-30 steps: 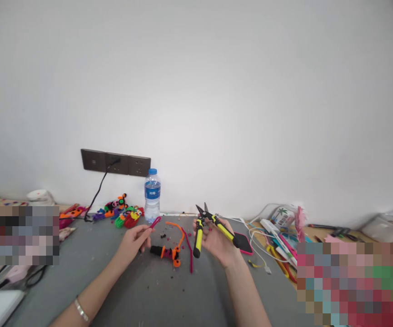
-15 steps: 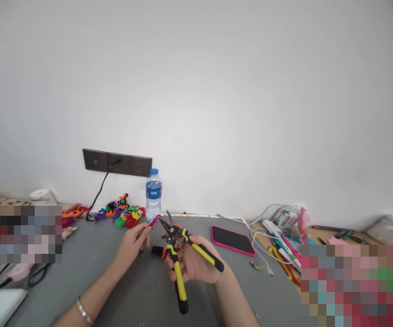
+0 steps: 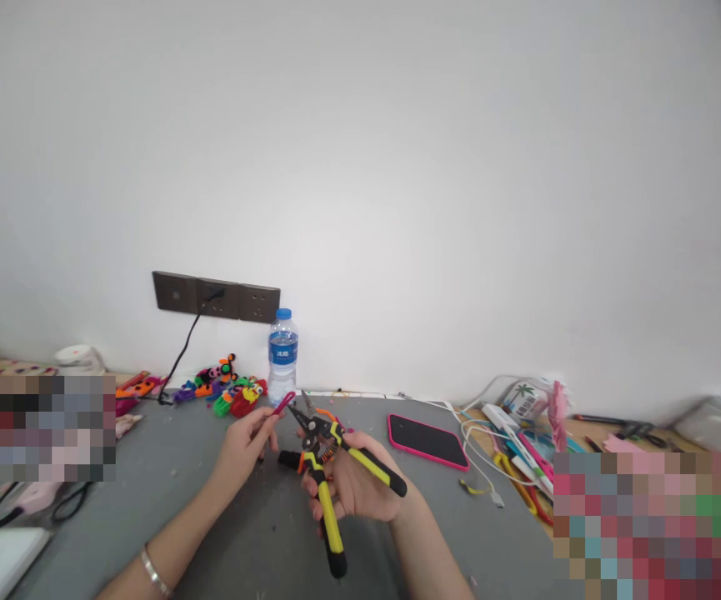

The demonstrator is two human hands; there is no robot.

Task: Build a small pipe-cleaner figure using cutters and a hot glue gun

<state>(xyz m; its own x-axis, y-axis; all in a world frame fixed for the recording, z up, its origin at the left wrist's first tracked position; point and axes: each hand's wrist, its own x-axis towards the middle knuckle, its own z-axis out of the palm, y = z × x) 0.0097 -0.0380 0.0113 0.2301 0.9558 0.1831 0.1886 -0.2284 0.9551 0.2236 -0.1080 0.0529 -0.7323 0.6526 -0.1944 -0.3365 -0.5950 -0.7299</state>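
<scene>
My left hand (image 3: 247, 442) pinches a thin magenta piece (image 3: 283, 403), whose bent end sticks up toward the plier jaws. Yellow-and-black pliers (image 3: 330, 527) rest in my right hand (image 3: 360, 483), with handles spread and jaws parted, just right of the magenta piece. Whether the jaws touch it is hard to tell. A black fuzzy piece (image 3: 289, 459) with orange beside it shows between my hands, partly hidden by the pliers and fingers.
Behind my hands stands a water bottle (image 3: 283, 354). Colourful fuzzy figures (image 3: 241, 398) lie to its left. A pink-edged phone (image 3: 428, 442), white cables (image 3: 482, 458) and pens are on the right. A white box (image 3: 1, 562) sits front left.
The pliers have shifted slightly left, and their jaws have tilted a little. The magenta piece now shows a narrower bend. My left hand has barely moved.
</scene>
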